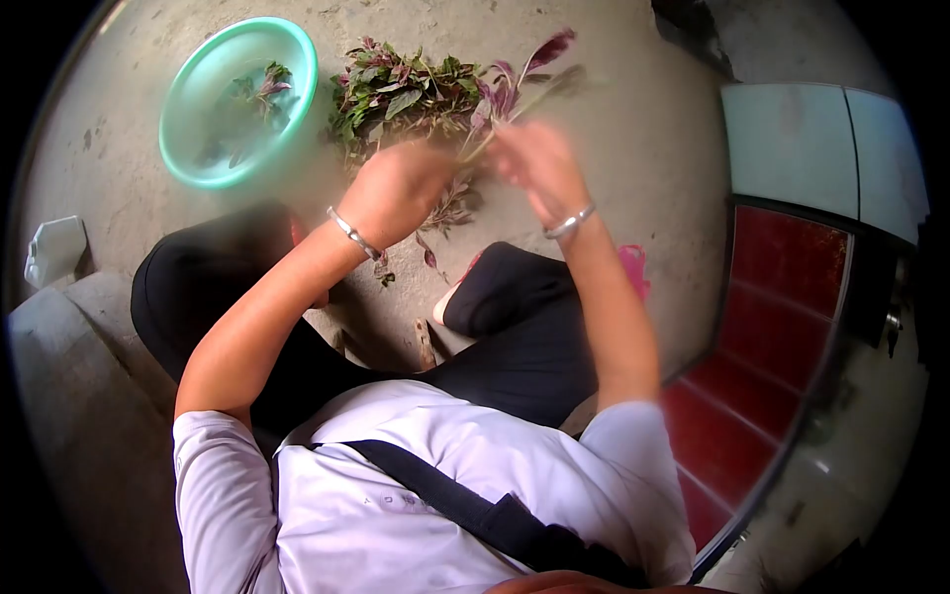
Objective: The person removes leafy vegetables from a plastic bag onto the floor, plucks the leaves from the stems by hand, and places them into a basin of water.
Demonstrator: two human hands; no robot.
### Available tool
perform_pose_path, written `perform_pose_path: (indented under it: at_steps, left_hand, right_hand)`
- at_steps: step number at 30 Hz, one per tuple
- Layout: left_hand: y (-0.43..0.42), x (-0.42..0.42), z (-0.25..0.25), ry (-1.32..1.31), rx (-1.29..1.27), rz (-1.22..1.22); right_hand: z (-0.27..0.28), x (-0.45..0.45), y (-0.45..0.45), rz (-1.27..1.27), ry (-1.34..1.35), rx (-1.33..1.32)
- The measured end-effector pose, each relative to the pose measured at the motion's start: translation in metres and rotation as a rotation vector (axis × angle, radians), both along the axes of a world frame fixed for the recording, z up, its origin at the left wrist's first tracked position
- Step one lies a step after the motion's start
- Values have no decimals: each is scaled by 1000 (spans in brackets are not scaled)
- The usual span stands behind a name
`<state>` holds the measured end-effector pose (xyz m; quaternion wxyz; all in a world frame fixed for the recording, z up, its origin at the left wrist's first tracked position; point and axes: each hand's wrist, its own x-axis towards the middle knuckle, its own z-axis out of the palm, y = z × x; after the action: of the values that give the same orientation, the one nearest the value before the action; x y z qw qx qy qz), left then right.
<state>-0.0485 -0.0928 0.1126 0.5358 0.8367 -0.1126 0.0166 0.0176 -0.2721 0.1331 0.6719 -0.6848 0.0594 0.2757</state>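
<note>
A pale shirt [445,426] with a black strap [435,485] is closest. Beyond it, the right hand [542,168] has its fingers bent closed on a leafy stem [502,97], which slants up between both hands. The left hand [404,186] curls at its lower end, too blurred to tell whether it grips. Just past the grip lies a leaf heap [401,94]; farther left, a green basin [311,69].

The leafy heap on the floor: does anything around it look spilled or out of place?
Slightly: a purple-green leafy sprig and a single reddish leaf lie on the beige concrete floor, apart from the purple-green leafy heap. They look like strays; nothing else stands out.
</note>
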Motion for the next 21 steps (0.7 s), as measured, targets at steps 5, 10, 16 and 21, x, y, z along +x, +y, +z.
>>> perform_pose_path:
  at_steps: [5, 10, 16, 21]
  left_hand:
    - [2, 2, -13, 12, 118, 106]
    - [7, 18, -30, 622, -326, 345]
    - [35, 15, -35, 623, -562, 294]
    - [20, -16, -49, 297, 469, -80]
  right_hand:
    - [-2, -9, 3, 1, -121, -72]
    - [3, -32, 21, -79, -386, -80]
    - [5, -20, 3, -194, -443, 237]
    - [12, -13, -6, -109, -407, 302]
